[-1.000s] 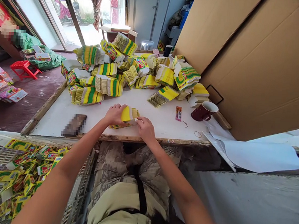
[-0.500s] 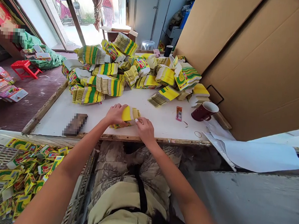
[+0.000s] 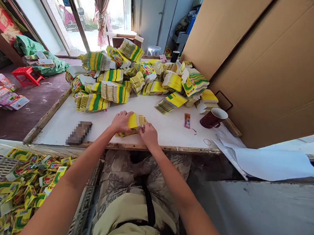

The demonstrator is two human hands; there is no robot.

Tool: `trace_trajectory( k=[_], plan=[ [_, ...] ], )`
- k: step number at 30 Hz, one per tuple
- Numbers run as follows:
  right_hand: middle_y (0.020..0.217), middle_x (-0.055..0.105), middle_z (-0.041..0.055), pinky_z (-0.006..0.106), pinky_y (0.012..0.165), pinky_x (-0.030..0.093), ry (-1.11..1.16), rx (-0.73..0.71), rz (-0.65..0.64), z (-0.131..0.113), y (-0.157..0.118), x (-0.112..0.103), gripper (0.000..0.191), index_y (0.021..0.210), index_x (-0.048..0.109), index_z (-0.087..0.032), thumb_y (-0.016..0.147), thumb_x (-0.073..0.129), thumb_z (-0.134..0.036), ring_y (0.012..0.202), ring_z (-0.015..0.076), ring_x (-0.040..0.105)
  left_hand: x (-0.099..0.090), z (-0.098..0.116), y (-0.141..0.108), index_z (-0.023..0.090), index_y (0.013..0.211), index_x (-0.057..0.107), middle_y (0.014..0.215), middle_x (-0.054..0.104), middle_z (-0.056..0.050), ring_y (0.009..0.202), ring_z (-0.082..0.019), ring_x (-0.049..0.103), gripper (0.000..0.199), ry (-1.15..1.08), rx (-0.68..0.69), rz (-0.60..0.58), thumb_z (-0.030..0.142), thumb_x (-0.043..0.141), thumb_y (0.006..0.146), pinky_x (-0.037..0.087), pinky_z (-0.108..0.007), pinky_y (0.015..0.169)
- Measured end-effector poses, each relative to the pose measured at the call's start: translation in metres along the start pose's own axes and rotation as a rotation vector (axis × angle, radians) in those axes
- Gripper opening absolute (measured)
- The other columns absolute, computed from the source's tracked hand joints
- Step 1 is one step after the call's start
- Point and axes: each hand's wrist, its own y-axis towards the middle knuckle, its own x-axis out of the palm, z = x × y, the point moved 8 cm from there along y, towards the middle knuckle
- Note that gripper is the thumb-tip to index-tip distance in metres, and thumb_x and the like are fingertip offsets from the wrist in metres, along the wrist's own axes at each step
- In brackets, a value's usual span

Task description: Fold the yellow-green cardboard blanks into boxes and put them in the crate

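Note:
Near the table's front edge, my left hand [image 3: 121, 122] is closed round a small stack of yellow cardboard boxes [image 3: 135, 121], gripping its left side. My right hand [image 3: 148, 134] is closed with its fingertips at the right end of that stack, by the flaps. Whether a single flap is pinched there is hidden by the fingers. Beyond the hands lies a big heap of folded yellow and green cartons [image 3: 115, 92], in bundles. One bundle [image 3: 171, 102] lies apart at the front right of the heap.
A white crate [image 3: 1, 146] of small yellow boxes stands at lower left. On the table [image 3: 147, 106] are a blurred dark flat object [image 3: 79, 133], a small packet [image 3: 187, 120], a maroon mug [image 3: 213, 118] and a rubber band [image 3: 207, 141]. Large cardboard sheets [image 3: 270, 75] lean at right.
My right hand has shifted slightly left and down along the end of the stack. My left hand keeps its hold. A person seen outside the door earlier is largely out of sight.

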Motion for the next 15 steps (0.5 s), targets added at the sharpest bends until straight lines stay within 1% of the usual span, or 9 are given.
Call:
trace_trajectory(
  k=[5,8,10,12,15],
  plan=[
    [0.094,0.064,0.0125,0.033,0.069,0.045,0.088,0.178,0.056,-0.002,0.000,0.011,0.015,0.099,0.056,-0.016,0.088,0.046,-0.019,0.079,0.0237,0.059,0.000,-0.001,0.001,0.019,0.142,0.036,0.123,0.052,-0.016,0.116,-0.036,0.049,0.102,0.008,-0.026,0.008,0.057,0.077,0.057,0.038,-0.043,0.094],
    [0.092,0.065,0.0112,0.034,0.071,0.047,0.162,0.249,0.088,-0.001,-0.008,0.011,0.014,0.099,0.056,-0.017,0.089,0.046,-0.022,0.082,0.0240,0.060,-0.002,-0.001,0.001,0.018,0.142,0.036,0.123,0.052,-0.016,0.116,-0.036,0.049,0.102,0.015,-0.047,0.017,0.057,0.076,0.057,0.037,-0.042,0.094],
    [0.090,0.067,0.0103,0.034,0.074,0.048,0.218,0.268,0.092,-0.004,-0.017,0.010,0.014,0.099,0.058,-0.017,0.089,0.050,-0.024,0.084,0.0248,0.062,-0.002,-0.001,0.001,0.018,0.142,0.037,0.123,0.052,-0.017,0.115,-0.036,0.049,0.102,0.017,-0.053,0.019,0.059,0.075,0.057,0.037,-0.042,0.094],
    [0.094,0.069,0.0118,0.036,0.079,0.049,0.275,0.269,0.086,-0.012,-0.028,0.013,0.017,0.102,0.059,-0.017,0.088,0.052,-0.022,0.089,0.0262,0.064,-0.002,-0.001,0.001,0.018,0.142,0.037,0.124,0.052,-0.017,0.116,-0.036,0.049,0.103,0.015,-0.049,0.017,0.060,0.075,0.057,0.037,-0.042,0.095],
    [0.107,0.069,0.0157,0.037,0.085,0.050,0.358,0.260,0.074,-0.034,-0.039,0.023,0.028,0.113,0.059,-0.015,0.088,0.046,-0.016,0.099,0.0274,0.066,-0.002,0.000,0.001,0.017,0.143,0.036,0.125,0.051,-0.017,0.117,-0.036,0.048,0.101,0.016,-0.042,0.011,0.055,0.076,0.058,0.037,-0.041,0.095]
  ],
)
